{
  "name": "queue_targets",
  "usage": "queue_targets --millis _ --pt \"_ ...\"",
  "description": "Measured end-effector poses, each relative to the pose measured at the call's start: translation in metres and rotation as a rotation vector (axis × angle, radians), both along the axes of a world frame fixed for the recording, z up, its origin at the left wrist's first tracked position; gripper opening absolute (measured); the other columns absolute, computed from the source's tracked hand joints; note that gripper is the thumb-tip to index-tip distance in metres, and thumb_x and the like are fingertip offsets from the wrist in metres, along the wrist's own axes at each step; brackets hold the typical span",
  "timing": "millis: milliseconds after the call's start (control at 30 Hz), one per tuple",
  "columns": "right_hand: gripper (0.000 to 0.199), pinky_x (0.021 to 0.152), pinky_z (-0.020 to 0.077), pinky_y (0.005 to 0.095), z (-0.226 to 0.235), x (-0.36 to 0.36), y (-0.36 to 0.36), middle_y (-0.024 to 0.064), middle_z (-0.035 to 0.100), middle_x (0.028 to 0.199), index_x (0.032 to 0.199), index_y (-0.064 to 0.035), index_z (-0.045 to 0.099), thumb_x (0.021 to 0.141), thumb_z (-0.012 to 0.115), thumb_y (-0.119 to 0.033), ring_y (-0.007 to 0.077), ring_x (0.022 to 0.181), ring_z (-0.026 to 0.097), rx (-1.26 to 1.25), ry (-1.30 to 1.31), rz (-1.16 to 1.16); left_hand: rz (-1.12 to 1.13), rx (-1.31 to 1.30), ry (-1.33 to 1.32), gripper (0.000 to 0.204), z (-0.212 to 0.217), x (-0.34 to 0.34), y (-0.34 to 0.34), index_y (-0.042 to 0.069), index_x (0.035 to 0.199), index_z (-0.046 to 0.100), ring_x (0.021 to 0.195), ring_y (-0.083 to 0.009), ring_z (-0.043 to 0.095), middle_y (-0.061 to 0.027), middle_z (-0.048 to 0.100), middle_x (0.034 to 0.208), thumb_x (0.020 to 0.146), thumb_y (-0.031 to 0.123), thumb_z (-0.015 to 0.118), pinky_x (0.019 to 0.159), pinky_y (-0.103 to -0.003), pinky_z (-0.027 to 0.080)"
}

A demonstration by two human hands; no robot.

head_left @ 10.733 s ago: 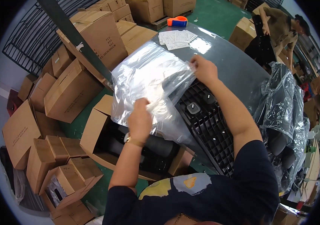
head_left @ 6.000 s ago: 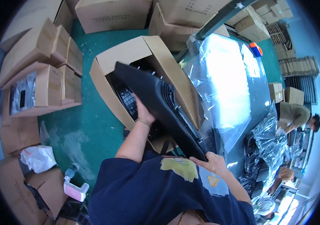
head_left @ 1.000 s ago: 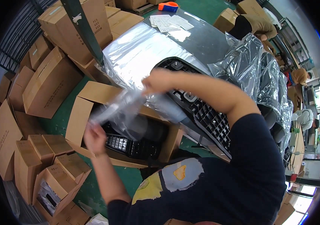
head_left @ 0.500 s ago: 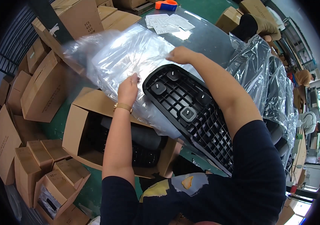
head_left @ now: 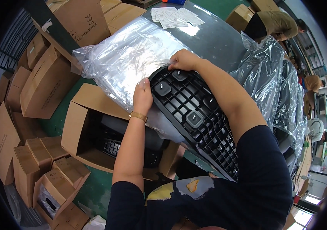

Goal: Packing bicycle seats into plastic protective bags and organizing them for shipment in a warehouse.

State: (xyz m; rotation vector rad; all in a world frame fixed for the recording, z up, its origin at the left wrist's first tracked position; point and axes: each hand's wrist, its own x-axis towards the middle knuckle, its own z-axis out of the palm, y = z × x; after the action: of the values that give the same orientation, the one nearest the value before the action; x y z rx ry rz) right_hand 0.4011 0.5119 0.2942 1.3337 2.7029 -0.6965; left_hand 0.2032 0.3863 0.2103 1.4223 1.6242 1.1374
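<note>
A black ribbed plastic panel [head_left: 209,122] lies tilted in front of me, grid side up, with grey square pads and metal studs on it. Against its far end spreads a clear plastic bag [head_left: 121,57], its edge meeting the panel's rounded end. My left hand [head_left: 143,97] is closed on the bag's edge at the panel's left corner; some of its fingers are hidden. Over the panel's top edge, my right hand [head_left: 185,60] pinches the bag's edge, with fingertips touching the panel.
An open cardboard box [head_left: 80,128] holding black parts stands below my left forearm. Paper sheets [head_left: 175,17] lie on the grey table [head_left: 217,42]. Plastic-wrapped black parts [head_left: 267,76] stand at right. Stacked cartons [head_left: 48,84] fill the left. Another person [head_left: 276,25] bends over at the far right.
Both hands have come closer to the panel's far end and now touch its edge with the bag. The billowing bag has settled flatter. The far person has risen somewhat.
</note>
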Motion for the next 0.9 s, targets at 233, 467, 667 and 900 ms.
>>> queue_targets --millis 233,467,667,900 --pt "0.055 0.062 0.0535 0.0328 -0.016 0.032 0.015 0.0132 0.066 0.078 0.091 -0.0028 0.067 0.083 0.056 -0.056 0.0208 0.067 0.063 -0.404 0.318 -0.618 0.022 -0.103 0.001 0.045 0.016 0.001 -0.004 -0.004 0.102 0.058 0.092 -0.0430 0.055 -0.0274 0.059 0.095 0.096 0.035 0.037 0.081 -0.042 0.043" --pt "0.067 0.064 0.0569 0.0401 0.001 0.044 -0.012 0.0188 0.063 0.098 0.103 0.0036 0.063 0.083 0.052 -0.060 0.0279 0.083 0.066 -0.468 0.006 -0.551 0.022 -0.156 -0.092 0.052 0.019 -0.011 -0.010 -0.004 0.102 0.057 0.090 -0.0420 0.056 -0.0259 0.060 0.094 0.095 0.044 0.036 0.080 -0.040 0.044" --pt "0.062 0.073 0.0518 0.0437 0.011 0.058 -0.040 0.0165 0.063 0.101 0.111 -0.0040 0.061 0.085 0.048 -0.058 0.0303 0.092 0.062 -0.584 -0.040 -0.559 -0.031 -0.245 -0.094 0.056 0.029 -0.010 -0.024 -0.002 0.109 0.054 0.096 -0.0417 0.056 -0.0260 0.060 0.099 0.095 0.048 0.033 0.082 -0.041 0.043" --pt "0.042 0.078 0.0455 0.0467 0.000 0.042 -0.048 0.0232 0.063 0.093 0.092 -0.0015 0.061 0.090 0.046 -0.041 0.0423 0.089 0.058 0.097 0.015 -0.286 -0.046 -0.161 0.057 0.060 0.036 -0.012 -0.031 0.001 0.125 0.044 0.103 -0.0433 0.054 -0.0271 0.058 0.108 0.095 0.051 0.028 0.088 -0.044 0.042"
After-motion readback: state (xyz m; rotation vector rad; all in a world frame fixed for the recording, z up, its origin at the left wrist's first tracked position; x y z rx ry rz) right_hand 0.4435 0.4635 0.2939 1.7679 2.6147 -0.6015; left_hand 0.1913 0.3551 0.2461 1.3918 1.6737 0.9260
